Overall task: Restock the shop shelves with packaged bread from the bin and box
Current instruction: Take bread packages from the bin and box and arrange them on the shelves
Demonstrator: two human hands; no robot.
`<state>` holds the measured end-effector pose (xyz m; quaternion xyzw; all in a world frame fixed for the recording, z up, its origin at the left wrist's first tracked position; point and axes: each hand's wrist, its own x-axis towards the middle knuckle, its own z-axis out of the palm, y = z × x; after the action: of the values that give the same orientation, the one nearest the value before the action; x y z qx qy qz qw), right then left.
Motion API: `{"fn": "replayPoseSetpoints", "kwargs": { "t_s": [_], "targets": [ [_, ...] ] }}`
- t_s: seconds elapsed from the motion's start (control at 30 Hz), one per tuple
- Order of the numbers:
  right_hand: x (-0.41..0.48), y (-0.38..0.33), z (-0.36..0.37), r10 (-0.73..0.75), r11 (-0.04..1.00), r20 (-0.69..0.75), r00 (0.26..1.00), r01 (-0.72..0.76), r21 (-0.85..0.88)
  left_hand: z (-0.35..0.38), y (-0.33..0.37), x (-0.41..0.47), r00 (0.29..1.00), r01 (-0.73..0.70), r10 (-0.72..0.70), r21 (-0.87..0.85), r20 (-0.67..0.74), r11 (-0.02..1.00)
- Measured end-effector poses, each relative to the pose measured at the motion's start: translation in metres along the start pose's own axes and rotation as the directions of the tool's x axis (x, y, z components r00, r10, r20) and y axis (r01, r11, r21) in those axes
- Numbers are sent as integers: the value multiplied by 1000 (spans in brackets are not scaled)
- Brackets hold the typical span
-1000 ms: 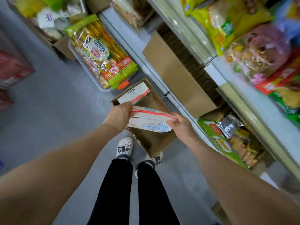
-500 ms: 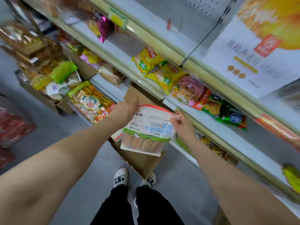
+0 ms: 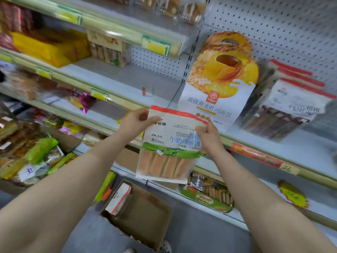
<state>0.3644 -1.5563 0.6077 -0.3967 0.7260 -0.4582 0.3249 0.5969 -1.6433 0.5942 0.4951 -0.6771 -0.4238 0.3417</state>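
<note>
I hold a white bread packet (image 3: 169, 147) upright at chest height in front of the shelves; it has a red top strip, a green band and bread sticks showing through. My left hand (image 3: 135, 121) pinches its top left corner and my right hand (image 3: 207, 136) pinches its top right edge. Below on the floor stands an open cardboard box (image 3: 145, 220) with one more of these packets (image 3: 118, 199) leaning inside. Several matching packets (image 3: 291, 103) stand on the middle shelf (image 3: 300, 148) at the right.
A large bread-shaped display card (image 3: 218, 84) stands on the middle shelf just behind the packet. The shelf section left of it (image 3: 118, 79) has bare white board. Crates of bagged snacks (image 3: 32, 154) crowd the lower left. Biscuit packs (image 3: 209, 192) lie on the bottom shelf.
Both hands lifted the bread packet out of the floor box and up to shelf height, turning it upright. My view rose from the floor to the shelves.
</note>
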Motion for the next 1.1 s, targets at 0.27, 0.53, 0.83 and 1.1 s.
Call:
{"fn": "replayPoseSetpoints", "kwargs": {
  "t_s": [0.27,0.53,0.83,1.1],
  "targets": [
    [3,-57,-43,14,986,-124,992,7,165,15,28,8,917,90,32,-284,398,955],
    [11,-40,-83,51,974,-212,976,-2,229,55,51,17,950,147,-3,-437,313,888],
    [-22,-5,-134,171,977,90,981,-181,115,99,103,30,948,203,-2,-602,318,772],
    [-21,18,-201,143,967,-4,990,-139,213,148,150,33,799,-54,219,-296,559,954]
  ]
}}
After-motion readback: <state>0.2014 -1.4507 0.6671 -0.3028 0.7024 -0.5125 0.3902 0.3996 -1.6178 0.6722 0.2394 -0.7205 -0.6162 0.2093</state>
